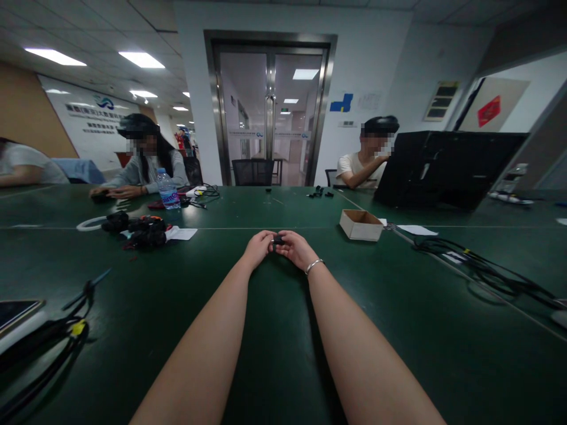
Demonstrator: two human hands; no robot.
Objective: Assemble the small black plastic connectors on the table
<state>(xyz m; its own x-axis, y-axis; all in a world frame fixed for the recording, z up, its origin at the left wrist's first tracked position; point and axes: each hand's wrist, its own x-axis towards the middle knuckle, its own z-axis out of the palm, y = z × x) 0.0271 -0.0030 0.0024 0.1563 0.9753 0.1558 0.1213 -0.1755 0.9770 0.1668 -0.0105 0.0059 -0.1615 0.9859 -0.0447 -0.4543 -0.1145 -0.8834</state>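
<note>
The left hand (258, 249) and right hand (299, 250) meet over the green tabletop (177, 283), fingers bent inward and clamped on a small black object (279, 240) between them. The left fingers close at its left end, the right ones curl about its other end; their exact contact is too small to tell. An open box (361, 229) stands to the right, apart from both hands

the single head view looks forward and slightly down from just above the near side of the green table (277, 336), wide enough to take in the glass doors (269, 112) well beyond the table's far edge.
</note>
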